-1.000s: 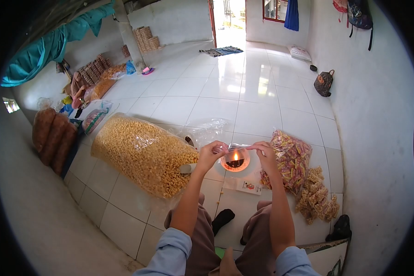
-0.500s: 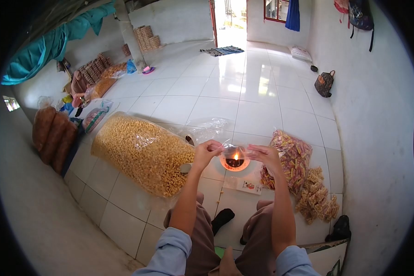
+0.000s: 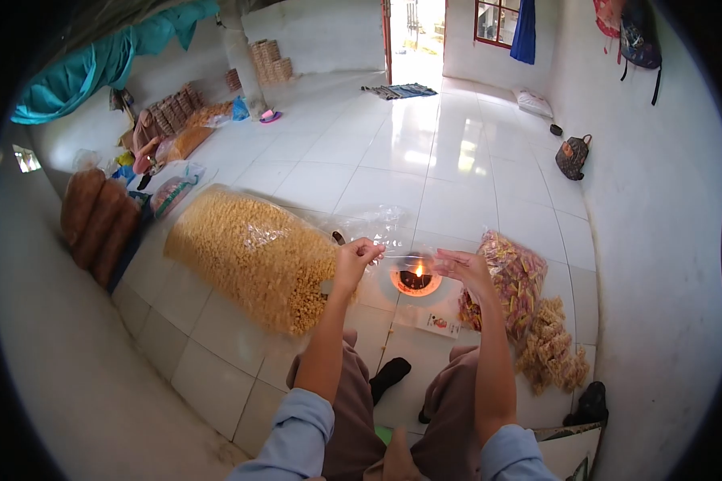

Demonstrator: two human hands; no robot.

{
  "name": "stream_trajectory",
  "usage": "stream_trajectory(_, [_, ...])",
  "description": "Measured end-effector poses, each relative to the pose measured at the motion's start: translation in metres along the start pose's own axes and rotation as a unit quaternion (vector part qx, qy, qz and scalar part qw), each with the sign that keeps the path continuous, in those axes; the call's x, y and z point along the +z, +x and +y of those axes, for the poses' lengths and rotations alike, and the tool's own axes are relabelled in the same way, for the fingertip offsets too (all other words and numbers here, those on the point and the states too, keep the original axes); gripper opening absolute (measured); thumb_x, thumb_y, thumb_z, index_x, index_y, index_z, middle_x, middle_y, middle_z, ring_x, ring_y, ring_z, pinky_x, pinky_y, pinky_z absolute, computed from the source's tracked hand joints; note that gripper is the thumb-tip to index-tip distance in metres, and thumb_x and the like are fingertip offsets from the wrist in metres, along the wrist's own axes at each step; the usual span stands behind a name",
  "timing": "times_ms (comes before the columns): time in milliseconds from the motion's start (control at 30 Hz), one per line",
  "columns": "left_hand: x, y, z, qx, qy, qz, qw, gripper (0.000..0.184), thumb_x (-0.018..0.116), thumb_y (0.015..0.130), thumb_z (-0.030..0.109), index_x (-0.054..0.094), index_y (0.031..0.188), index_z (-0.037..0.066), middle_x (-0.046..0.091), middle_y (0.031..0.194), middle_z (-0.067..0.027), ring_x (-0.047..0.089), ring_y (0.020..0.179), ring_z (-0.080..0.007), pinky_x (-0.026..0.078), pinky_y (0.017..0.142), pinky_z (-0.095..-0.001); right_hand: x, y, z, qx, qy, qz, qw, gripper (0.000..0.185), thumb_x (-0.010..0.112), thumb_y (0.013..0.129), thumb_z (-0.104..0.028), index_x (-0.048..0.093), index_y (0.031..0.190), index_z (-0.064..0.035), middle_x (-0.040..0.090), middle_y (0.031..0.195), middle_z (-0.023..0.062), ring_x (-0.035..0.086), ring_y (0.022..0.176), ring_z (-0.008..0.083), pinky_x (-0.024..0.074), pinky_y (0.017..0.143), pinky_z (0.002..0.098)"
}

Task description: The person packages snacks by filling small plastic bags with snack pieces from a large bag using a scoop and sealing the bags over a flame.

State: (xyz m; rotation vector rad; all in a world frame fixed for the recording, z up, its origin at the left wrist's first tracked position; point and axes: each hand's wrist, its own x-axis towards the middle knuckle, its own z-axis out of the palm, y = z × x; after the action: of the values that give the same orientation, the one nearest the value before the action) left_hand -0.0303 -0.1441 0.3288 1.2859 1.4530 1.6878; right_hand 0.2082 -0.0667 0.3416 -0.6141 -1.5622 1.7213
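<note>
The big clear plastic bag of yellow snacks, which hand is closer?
The left hand: it's by the right end of the bag; the right hand is farther right.

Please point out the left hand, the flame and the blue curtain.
Left hand (image 3: 356, 260): head view, middle of hand.
Flame (image 3: 419, 271): head view, bright core.
Blue curtain (image 3: 525, 32): head view, middle of cloth.

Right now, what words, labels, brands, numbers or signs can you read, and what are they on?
Nothing can be read.
Clear plastic between left hand and right hand: no lettering visible.
White packet with printed picture: too small.
Bag of wrappers: too small and blurred.
Pinkish bag at left: too blurred.
</note>
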Motion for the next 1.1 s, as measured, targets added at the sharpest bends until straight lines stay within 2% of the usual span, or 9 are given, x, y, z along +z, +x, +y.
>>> stream_trajectory(200, [-0.009, -0.013, -0.001, -0.001, 0.032, 0.018, 0.999, 0.018, 0.062, 0.08, 0.015, 0.059, 0.072, -0.001, 0.057, 0.06, -0.0035, 0.05, 0.054, -0.0068, 0.04, 0.048, -0.0211, 0.02, -0.006, -0.003, 0.037, -0.009, -0.025, 0.999, 0.033, 0.057, 0.083, -0.012, 0.052, 0.109, 0.0082, 0.059, 0.102, 0.0154, 0.061, 0.086, 0.0206, 0.0507, 0.078, 0.0275])
stream_trajectory(300, [-0.006, -0.019, 0.019, 0.061, 0.112, 0.137, 0.982, 0.03, 0.066, 0.075, 0.024, 0.057, 0.091, 0.001, 0.059, 0.079, -0.0076, 0.054, 0.071, -0.0134, 0.044, 0.064, -0.0292, 0.025, -0.002, -0.002, 0.018, -0.034, -0.058, 0.998, 0.032, 0.057, 0.083, -0.01, 0.052, 0.109, 0.0079, 0.059, 0.101, 0.015, 0.062, 0.085, 0.0203, 0.0509, 0.077, 0.0267])
stream_trajectory(367, [-0.002, -0.034, 0.064, 0.31, 0.375, 0.146, 0.861, 0.055, 0.07, 0.068, 0.032, 0.048, 0.111, 0.005, 0.055, 0.098, -0.0095, 0.051, 0.092, -0.0204, 0.037, 0.084, -0.0392, 0.03, 0.004, -0.006, 0.012, -0.055, -0.06, 0.997, 0.032, 0.056, 0.083, -0.01, 0.052, 0.109, 0.0081, 0.059, 0.101, 0.0148, 0.062, 0.085, 0.0203, 0.0511, 0.076, 0.0266])
stream_trajectory(400, [0.001, -0.033, 0.068, 0.308, 0.376, 0.145, 0.862, 0.055, 0.07, 0.068, 0.032, 0.048, 0.111, 0.005, 0.055, 0.098, -0.0095, 0.051, 0.092, -0.0204, 0.037, 0.084, -0.0392, 0.032, 0.006, -0.006, 0.014, -0.074, -0.061, 0.995, 0.031, 0.056, 0.083, -0.009, 0.052, 0.109, 0.0083, 0.059, 0.102, 0.0147, 0.062, 0.084, 0.0203, 0.0513, 0.075, 0.0264])
stream_trajectory(467, [0.006, -0.037, 0.067, 0.346, 0.456, -0.086, 0.815, 0.076, 0.074, 0.058, 0.035, 0.04, 0.121, 0.009, 0.051, 0.104, -0.008, 0.047, 0.1, -0.0227, 0.03, 0.092, -0.041, 0.046, 0.007, -0.018, 0.025, -0.076, -0.064, 0.995, 0.031, 0.056, 0.083, -0.008, 0.052, 0.108, 0.0088, 0.059, 0.102, 0.0151, 0.062, 0.084, 0.0205, 0.0515, 0.075, 0.0261])
stream_trajectory(667, [-0.002, -0.017, 0.024, 0.306, 0.548, -0.094, 0.773, 0.065, 0.075, 0.055, 0.027, 0.046, 0.111, 0.011, 0.056, 0.087, -0.0038, 0.054, 0.088, -0.0192, 0.039, 0.081, -0.0347, 0.066, 0.035, 0.003, 0.045, -0.04, -0.113, 0.992, 0.027, 0.054, 0.083, -0.003, 0.053, 0.105, 0.0111, 0.059, 0.1, 0.0165, 0.062, 0.082, 0.0219, 0.0526, 0.074, 0.0262])
stream_trajectory(700, [-0.004, -0.013, 0.014, 0.304, 0.54, -0.082, 0.781, 0.056, 0.074, 0.055, 0.023, 0.047, 0.103, 0.011, 0.057, 0.079, -0.0024, 0.057, 0.078, -0.0193, 0.042, 0.072, -0.0324, 0.07, 0.043, 0.01, 0.067, -0.043, -0.113, 0.99, 0.026, 0.053, 0.083, -0.003, 0.053, 0.105, 0.0113, 0.059, 0.099, 0.0163, 0.063, 0.082, 0.0218, 0.0529, 0.074, 0.0261])
stream_trajectory(967, [-0.056, -0.011, -0.115, 0.154, 0.508, -0.078, 0.844, 0.042, 0.071, 0.057, 0.018, 0.048, 0.09, 0.011, 0.056, 0.074, -0.0045, 0.057, 0.073, -0.0221, 0.044, 0.064, -0.0331, 0.09, 0.111, 0.142, 0.12, -0.122, -0.17, 0.971, 0.023, 0.051, 0.083, -0.001, 0.056, 0.103, 0.009, 0.061, 0.095, 0.0145, 0.062, 0.081, 0.0191, 0.0524, 0.075, 0.026])
stream_trajectory(1100, [-0.08, -0.024, -0.173, 0.072, 0.475, -0.037, 0.876, 0.039, 0.071, 0.057, 0.017, 0.047, 0.087, 0.01, 0.055, 0.07, -0.0044, 0.057, 0.068, -0.0218, 0.044, 0.06, -0.0323, 0.115, 0.132, 0.197, 0.231, 0.015, -0.201, 0.952, 0.024, 0.054, 0.081, -0.002, 0.055, 0.103, 0.0093, 0.06, 0.099, 0.0157, 0.062, 0.085, 0.0204, 0.0509, 0.078, 0.0269])
